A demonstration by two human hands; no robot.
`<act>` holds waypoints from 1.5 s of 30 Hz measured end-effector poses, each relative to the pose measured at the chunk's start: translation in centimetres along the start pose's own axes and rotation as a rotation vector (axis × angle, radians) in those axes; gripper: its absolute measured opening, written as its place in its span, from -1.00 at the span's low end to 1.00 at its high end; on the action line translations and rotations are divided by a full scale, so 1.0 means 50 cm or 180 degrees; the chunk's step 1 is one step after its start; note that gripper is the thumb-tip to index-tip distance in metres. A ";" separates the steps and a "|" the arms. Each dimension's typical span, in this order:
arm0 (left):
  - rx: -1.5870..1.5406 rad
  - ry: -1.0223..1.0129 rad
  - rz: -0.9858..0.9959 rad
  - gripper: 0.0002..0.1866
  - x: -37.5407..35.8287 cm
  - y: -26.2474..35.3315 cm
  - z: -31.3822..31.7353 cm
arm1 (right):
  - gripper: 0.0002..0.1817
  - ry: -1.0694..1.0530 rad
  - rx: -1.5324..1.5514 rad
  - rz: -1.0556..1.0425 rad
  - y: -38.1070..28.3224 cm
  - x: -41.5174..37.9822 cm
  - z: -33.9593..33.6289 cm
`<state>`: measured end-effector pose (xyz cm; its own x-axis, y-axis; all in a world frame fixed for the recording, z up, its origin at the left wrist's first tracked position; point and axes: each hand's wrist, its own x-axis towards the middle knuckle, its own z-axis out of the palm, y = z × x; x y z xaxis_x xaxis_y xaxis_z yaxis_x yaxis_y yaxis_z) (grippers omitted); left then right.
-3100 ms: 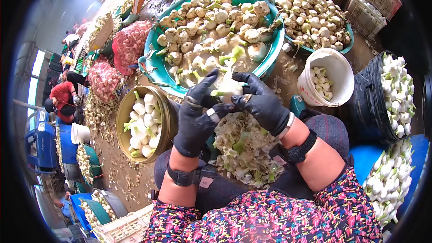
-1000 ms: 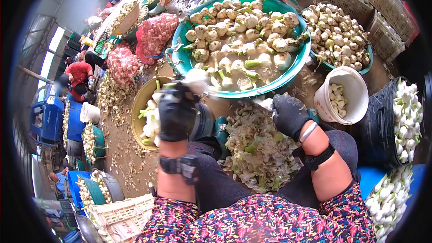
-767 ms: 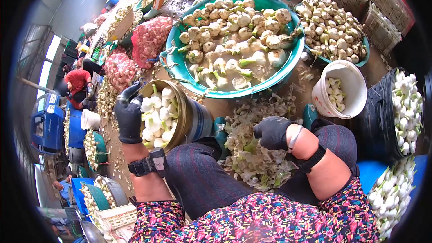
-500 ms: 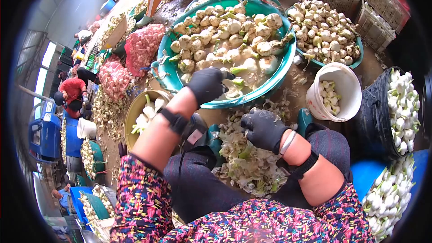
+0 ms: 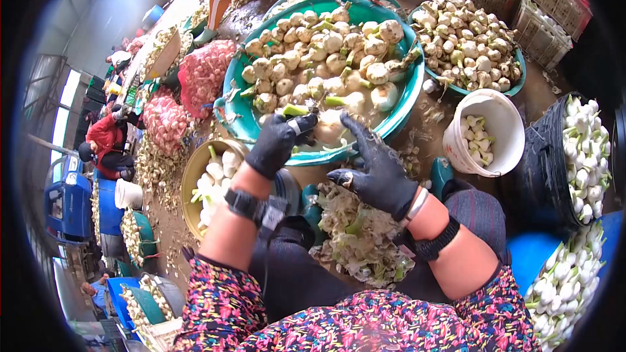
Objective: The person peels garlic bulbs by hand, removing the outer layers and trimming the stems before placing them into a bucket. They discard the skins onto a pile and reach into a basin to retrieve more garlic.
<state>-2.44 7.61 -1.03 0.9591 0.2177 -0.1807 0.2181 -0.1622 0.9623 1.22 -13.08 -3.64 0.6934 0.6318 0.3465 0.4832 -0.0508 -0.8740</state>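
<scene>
My left hand [image 5: 277,143], in a black glove, is closed over the near rim of a green tub [image 5: 238,120]. A garlic bulb [image 5: 329,129] shows at its fingertips, with a cut green stem [image 5: 295,110] sticking up by the thumb; the fingers partly hide how it is gripped. My right hand [image 5: 378,173], gloved too, is open beside the bulb, index finger and thumb stretched apart. More unpeeled garlic bulbs [image 5: 332,42] lie in the tub in murky water. Below my hands, a heap of peeled-off garlic skins [image 5: 358,234] lies between my legs.
A yellowish basin [image 5: 189,189] of white garlic stands at left. To the right are a white bucket [image 5: 505,111] with some peeled bulbs, a black tub [image 5: 548,156] full of garlic, and another garlic-filled basin [image 5: 518,85]. Red mesh sacks [image 5: 207,75] and other people are farther off.
My left hand has drawn back left, out of the tub's middle, with the garlic bulb. My right hand has moved up and left toward it and opened from a fist.
</scene>
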 end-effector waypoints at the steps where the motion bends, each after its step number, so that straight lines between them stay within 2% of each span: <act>1: 0.0056 -0.0072 0.0301 -0.80 -0.032 -0.013 0.006 | -0.12 0.0191 -0.0011 -0.0299 0.007 0.001 0.018; 2: 0.0835 0.0047 0.1080 -0.79 -0.062 -0.012 0.021 | -0.06 0.0178 0.0314 -0.0200 0.003 0.004 0.026; 3: 0.1616 0.0160 0.1855 -0.77 -0.087 -0.006 0.042 | -0.15 0.0110 0.0468 -0.0105 0.006 -0.001 0.029; 4: -0.0747 0.0559 0.0144 -0.77 -0.106 -0.006 0.065 | -0.22 -0.0028 0.1636 0.0216 0.004 -0.006 0.033; 5: -0.0772 0.0575 0.0131 -0.77 -0.115 -0.014 0.066 | -0.28 -0.0168 0.2794 0.0551 0.002 -0.010 0.037; 6: -0.0542 0.0683 0.0313 -0.78 -0.122 -0.025 0.065 | -0.36 0.0010 0.2798 0.0533 -0.002 -0.011 0.044; 7: -0.0303 0.0787 0.0501 -0.78 -0.127 -0.027 0.066 | -0.36 -0.0010 0.2786 0.0540 -0.005 -0.010 0.043; 9: -0.0624 0.0828 0.0405 -0.78 -0.136 -0.019 0.070 | -0.39 -0.0189 0.3334 0.1170 -0.011 -0.007 0.032; 15: -0.0471 0.0653 0.0624 -0.81 -0.142 -0.015 0.069 | -0.48 -0.0174 0.3389 0.1385 0.001 -0.011 0.027; 17: 0.0176 0.0644 0.1065 -0.81 -0.141 -0.021 0.067 | -0.49 -0.0193 0.3479 0.1392 0.000 -0.009 0.024; 18: 0.0176 0.0645 0.1063 -0.81 -0.145 -0.019 0.065 | -0.49 -0.0210 0.3418 0.1348 -0.002 -0.009 0.022; 20: 0.0450 0.0551 0.0678 -0.80 -0.155 0.001 0.064 | -0.49 -0.0227 0.3356 0.1302 -0.011 -0.006 0.017; 21: 0.0452 0.0550 0.0677 -0.80 -0.152 -0.005 0.064 | -0.48 -0.0186 0.3031 0.1238 -0.020 -0.005 0.016; 23: -0.0041 0.0500 0.0668 -0.81 -0.147 -0.020 0.066 | -0.47 -0.0144 0.2711 0.1182 -0.021 -0.006 0.020; 27: -0.0199 0.0557 0.0673 -0.80 -0.145 -0.015 0.088 | -0.49 0.0002 0.2698 0.1160 -0.006 -0.010 0.032; 29: -0.0460 0.0342 0.0355 -0.79 -0.151 -0.003 0.090 | -0.50 0.0052 0.2602 0.1201 -0.006 -0.012 0.027; 30: -0.0764 0.0280 0.0058 -0.77 -0.153 -0.014 0.078 | -0.51 -0.0299 0.3385 0.1921 -0.006 -0.011 0.017; 31: -0.0770 0.0268 0.0045 -0.77 -0.153 -0.020 0.077 | -0.50 -0.0668 0.4152 0.2645 -0.003 -0.010 0.007; 32: -0.0810 0.0226 0.0295 -0.78 -0.154 -0.025 0.078 | -0.49 -0.1325 0.4596 0.2653 0.001 -0.007 -0.002; 33: -0.0846 0.0183 0.0545 -0.79 -0.155 -0.030 0.075 | -0.58 -0.1816 0.4725 0.2611 -0.003 -0.012 -0.015; 34: -0.0188 0.0110 0.0966 -0.81 -0.151 -0.026 0.063 | -0.57 -0.1877 0.4705 0.2892 -0.017 -0.016 -0.013; 35: -0.0188 0.0110 0.0967 -0.81 -0.152 -0.024 0.069 | -0.56 -0.1943 0.4675 0.3169 -0.026 -0.020 -0.008; 36: 0.0730 0.0273 0.1162 -0.82 -0.155 -0.020 0.081 | -0.56 -0.2359 0.4648 0.2712 -0.010 -0.025 -0.008; 37: 0.1651 0.0441 0.1344 -0.83 -0.156 -0.012 0.088 | -0.56 -0.2367 0.4642 0.2711 -0.003 -0.024 -0.010; 39: 0.1517 0.0397 0.1281 -0.80 -0.160 -0.020 0.073 | -0.55 -0.2457 0.4998 0.2741 0.005 -0.021 -0.013; 40: 0.0562 0.0306 0.0663 -0.80 -0.164 -0.013 0.067 | -0.46 -0.1629 0.4896 0.2867 -0.002 -0.027 -0.007; 41: -0.0384 0.0203 0.0040 -0.79 -0.168 -0.007 0.062 | -0.46 -0.1628 0.4889 0.2848 0.003 -0.025 -0.009; 43: -0.0328 0.0082 0.0080 -0.77 -0.174 -0.002 0.063 | -0.50 -0.1294 0.4807 0.2618 0.011 -0.021 -0.009; 45: 0.0354 0.0200 0.1111 -0.79 -0.173 -0.011 0.083 | -0.56 -0.1524 0.5006 0.2564 0.007 -0.019 -0.012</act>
<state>-10.11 1.79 -0.83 0.9671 0.1888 0.1707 -0.0987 -0.3400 0.9352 1.07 -14.17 -4.07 0.1448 0.9794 -0.1404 -0.9398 0.0918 -0.3293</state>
